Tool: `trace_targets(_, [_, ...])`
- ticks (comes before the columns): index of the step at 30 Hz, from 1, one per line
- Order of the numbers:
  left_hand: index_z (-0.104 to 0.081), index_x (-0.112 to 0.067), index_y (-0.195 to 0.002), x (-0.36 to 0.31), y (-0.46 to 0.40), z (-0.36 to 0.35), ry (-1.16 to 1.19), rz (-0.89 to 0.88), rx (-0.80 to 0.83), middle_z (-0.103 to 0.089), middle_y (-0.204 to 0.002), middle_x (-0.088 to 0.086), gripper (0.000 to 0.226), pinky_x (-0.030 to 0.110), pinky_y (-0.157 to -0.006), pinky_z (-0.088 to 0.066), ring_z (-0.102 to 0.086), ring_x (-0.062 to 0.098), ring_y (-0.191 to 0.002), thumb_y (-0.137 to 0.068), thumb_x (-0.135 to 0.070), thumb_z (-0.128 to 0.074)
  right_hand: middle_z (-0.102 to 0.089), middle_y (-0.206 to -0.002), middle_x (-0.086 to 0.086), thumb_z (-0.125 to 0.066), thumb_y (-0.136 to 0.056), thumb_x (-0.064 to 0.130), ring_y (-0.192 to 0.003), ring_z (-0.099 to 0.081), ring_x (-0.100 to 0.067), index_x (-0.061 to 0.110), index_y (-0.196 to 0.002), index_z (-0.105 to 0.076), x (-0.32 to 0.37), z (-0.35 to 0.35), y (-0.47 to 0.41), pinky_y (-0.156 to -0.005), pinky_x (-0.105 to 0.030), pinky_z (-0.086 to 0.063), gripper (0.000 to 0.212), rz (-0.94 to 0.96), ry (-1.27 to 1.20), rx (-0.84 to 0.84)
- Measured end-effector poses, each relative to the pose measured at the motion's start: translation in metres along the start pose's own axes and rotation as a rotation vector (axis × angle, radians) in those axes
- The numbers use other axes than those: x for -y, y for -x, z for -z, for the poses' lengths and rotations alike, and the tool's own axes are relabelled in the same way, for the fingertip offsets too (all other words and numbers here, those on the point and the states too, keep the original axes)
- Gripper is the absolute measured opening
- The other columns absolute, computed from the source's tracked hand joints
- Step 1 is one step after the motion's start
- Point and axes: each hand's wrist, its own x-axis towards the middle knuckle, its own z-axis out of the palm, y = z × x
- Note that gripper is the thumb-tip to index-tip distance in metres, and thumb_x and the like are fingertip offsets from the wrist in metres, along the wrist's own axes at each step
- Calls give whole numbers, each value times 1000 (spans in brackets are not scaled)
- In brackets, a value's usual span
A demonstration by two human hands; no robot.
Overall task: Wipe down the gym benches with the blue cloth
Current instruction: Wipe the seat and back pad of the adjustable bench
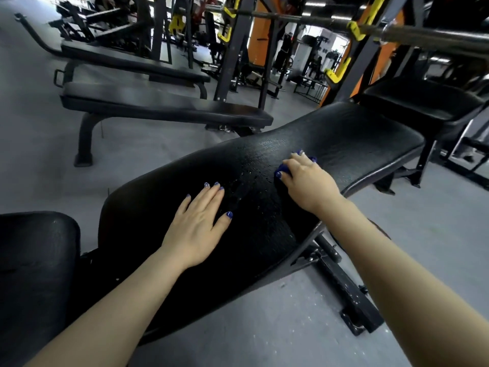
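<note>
A long black padded gym bench (352, 139) runs from lower left to upper right across the view. Its middle glistens with wet droplets. My right hand (308, 178) presses a blue cloth (283, 170) flat on the pad near its right edge; only small bits of the cloth show around my fingers. My left hand (197, 226) lies flat on the pad, fingers spread, holding nothing. A separate black seat pad (34, 260) sits at the lower left.
A second flat black bench (164, 104) stands to the left, a third bench (127, 60) behind it. Dark rack uprights with yellow hooks (354, 29) carry a steel barbell (423, 38) above the far end. Another black pad (420, 99) is at upper right. Grey floor all around.
</note>
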Motion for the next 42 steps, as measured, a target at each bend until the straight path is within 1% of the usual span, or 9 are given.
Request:
trace_targets(5, [-4, -24, -155, -3, 1, 3, -9, 12, 31, 6, -161, -11, 64, 36, -121, 1, 13, 2, -146, -99, -52, -17, -49, -136, -12, -49, -98, 32, -138, -35, -31, 6, -124, -57, 46, -5, 64, -113, -40, -30, 37, 120, -15, -1])
trace_targets(10, [-9, -17, -155, -6, 12, 9, 18, 23, 37, 0, -163, -4, 62, 36, -121, -1, 8, 8, -148, -102, -44, -25, -46, -141, -11, -51, -98, 31, -138, -35, -26, 6, -124, -50, 73, -3, 97, -113, -33, -27, 36, 151, -69, 38])
trace_targets(17, [-3, -17, -155, 27, 79, 22, -2, 20, 137, 5, -162, -4, 61, 38, -120, 2, 11, 9, -147, -103, -43, -22, -31, -154, -12, -48, -100, 36, -149, -15, -27, 6, -132, -50, 84, -3, 107, -119, -41, -20, 43, 35, -41, 119])
trace_targets(24, [3, -23, -154, 35, 93, 15, -12, 18, 90, 12, -161, -10, 58, 35, -120, 7, 17, 3, -145, -103, -45, -12, -54, -120, -12, -52, -97, 34, -120, -48, -32, 7, -112, -61, 108, -7, 114, -93, -37, -42, 32, -89, 106, -11])
trace_targets(27, [4, -24, -154, 35, 90, 15, -13, 25, 104, 14, -160, -11, 59, 36, -121, 6, 19, 3, -144, -102, -46, -12, -55, -116, -11, -50, -97, 29, -119, -48, -31, 7, -114, -57, 103, -12, 119, -99, -39, -43, 29, -27, 129, -36])
trace_targets(30, [2, -23, -154, 31, 91, 16, 11, 36, 90, 12, -161, -10, 59, 37, -121, 5, 17, 4, -145, -103, -45, -15, -53, -130, -11, -51, -98, 26, -131, -43, -32, 6, -127, -54, 95, -9, 122, -109, -40, -38, 35, -18, 100, -10])
trace_targets(35, [-4, -21, -155, 32, 90, 22, 13, 18, 69, 4, -162, -8, 61, 37, -121, 0, 12, 8, -147, -102, -47, -20, -46, -142, -12, -50, -99, 24, -136, -37, -29, 5, -134, -51, 81, 7, 75, -113, -38, -26, 39, -66, 94, 54])
trace_targets(38, [-12, -21, -154, 36, 87, 25, 26, -9, 37, -4, -162, -7, 61, 37, -121, -5, 5, 9, -148, -101, -48, -25, -49, -137, -16, -49, -99, 23, -133, -38, -32, 2, -127, -55, 67, 3, 24, -112, -41, -25, 36, -144, 116, 39])
trace_targets(42, [-15, -24, -154, 45, 90, 22, 32, -64, -9, -7, -162, -7, 70, 35, -121, -3, 3, 7, -148, -93, -55, -4, -55, -124, -24, -45, -97, 26, -124, -42, -39, -3, -112, -58, 69, -15, -48, -106, -48, -33, 35, -342, 136, -32])
